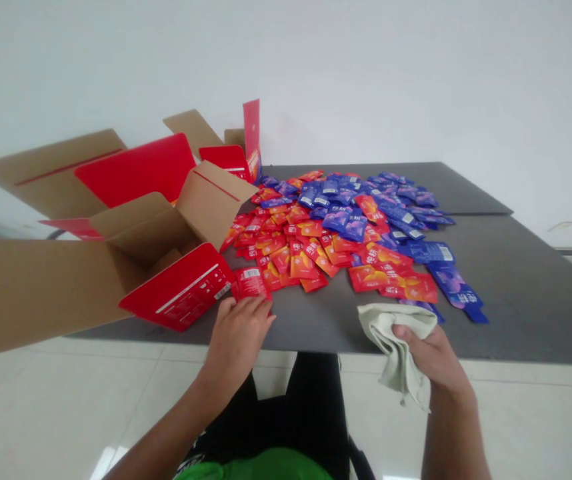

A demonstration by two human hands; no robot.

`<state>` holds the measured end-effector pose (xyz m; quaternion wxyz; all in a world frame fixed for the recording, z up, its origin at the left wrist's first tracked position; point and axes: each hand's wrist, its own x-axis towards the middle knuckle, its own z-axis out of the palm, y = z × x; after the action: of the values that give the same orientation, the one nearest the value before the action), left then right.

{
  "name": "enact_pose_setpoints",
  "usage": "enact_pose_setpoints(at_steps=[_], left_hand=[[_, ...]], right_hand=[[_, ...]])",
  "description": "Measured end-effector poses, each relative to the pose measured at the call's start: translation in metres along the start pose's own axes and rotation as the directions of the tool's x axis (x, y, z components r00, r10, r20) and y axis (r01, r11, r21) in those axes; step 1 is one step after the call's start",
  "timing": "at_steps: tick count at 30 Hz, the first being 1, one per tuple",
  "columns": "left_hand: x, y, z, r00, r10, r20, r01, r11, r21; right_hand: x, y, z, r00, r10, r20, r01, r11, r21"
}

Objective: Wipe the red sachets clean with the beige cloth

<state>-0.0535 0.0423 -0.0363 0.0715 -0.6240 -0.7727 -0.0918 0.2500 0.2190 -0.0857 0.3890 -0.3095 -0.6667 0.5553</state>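
- Red foil sachet lies at the near edge of the pile, directly ahead of the left hand, its long axis running away from the person with a slight tilt. The left hand is the nearer one.
- Its fingers lie relaxed and unclenched at the sachet's lower end; they seem to touch it, though the view is too shallow to be sure, and no grip shows.
- The right hand is closed around a folded pale cloth, which hangs below the worktop's near edge. A blue sachet lies just beyond the cloth, partly behind it.
- Open corrugated carton stands at the left, its flaps spread wide and printed red on the inner faces. One red flap, bearing small white text, lies just beside the red foil sachet.
- Carton's inside is hidden by the flaps, so its contents cannot be told.
- Loose sachets spread across the dark grey worktop in a wide, overlapping pile: red-orange ones on the near and left side, blue-purple ones toward the far and right side.
- A green shirt and black trousers show below the worktop, above a pale tiled floor.
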Motion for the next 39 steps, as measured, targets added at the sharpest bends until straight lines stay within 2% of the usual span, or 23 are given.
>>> enact_pose_setpoints(at_steps=[5, 9, 11, 15, 17, 20, 22, 25, 31, 36, 39], left_hand=[[-0.004, 0.008, 0.008, 0.987, 0.059, -0.152, -0.06, 0.998, -0.001], [0.005, 0.033, 0.011, 0.957, 0.11, -0.268, -0.152, 0.978, -0.141], [0.021, 0.055, 0.013, 0.943, 0.126, -0.308, -0.213, 0.94, -0.266], [0.072, 0.104, 0.032, 0.944, 0.179, -0.277, -0.29, 0.85, -0.44], [0.099, 0.123, 0.049, 0.948, 0.204, -0.244, -0.293, 0.859, -0.421], [0.128, 0.139, 0.072, 0.958, 0.238, -0.159, -0.278, 0.905, -0.321], [0.138, 0.143, 0.081, 0.966, 0.238, -0.1, -0.257, 0.929, -0.268], [0.143, 0.146, 0.081, 0.971, 0.233, -0.06, -0.241, 0.949, -0.205], [0.147, 0.149, 0.064, 0.964, 0.261, -0.053, -0.267, 0.945, -0.19], [0.14, 0.142, 0.05, 0.98, 0.179, -0.086, -0.193, 0.96, -0.202], [0.124, 0.129, 0.034, 0.985, 0.122, -0.124, -0.149, 0.96, -0.237]], right_hand=[[-0.002, 0.005, -0.001, 0.998, 0.041, 0.054, -0.045, 0.995, 0.087], [-0.004, 0.006, -0.003, 0.982, 0.074, 0.172, -0.106, 0.977, 0.188], [-0.003, 0.0, -0.003, 0.962, 0.069, 0.265, -0.125, 0.971, 0.202], [-0.001, -0.014, -0.004, 0.916, 0.042, 0.399, -0.124, 0.975, 0.182], [-0.001, -0.017, -0.006, 0.894, 0.055, 0.444, -0.152, 0.971, 0.185], [0.0, -0.015, -0.008, 0.862, 0.072, 0.502, -0.195, 0.961, 0.197], [0.0, -0.012, -0.01, 0.843, 0.064, 0.533, -0.203, 0.958, 0.205], [0.002, -0.012, -0.012, 0.822, 0.056, 0.567, -0.207, 0.957, 0.205], [0.004, -0.018, -0.01, 0.826, 0.069, 0.56, -0.203, 0.962, 0.181], [0.003, -0.016, -0.011, 0.823, 0.08, 0.563, -0.213, 0.961, 0.175], [0.001, -0.014, -0.012, 0.823, 0.121, 0.555, -0.253, 0.953, 0.169]])
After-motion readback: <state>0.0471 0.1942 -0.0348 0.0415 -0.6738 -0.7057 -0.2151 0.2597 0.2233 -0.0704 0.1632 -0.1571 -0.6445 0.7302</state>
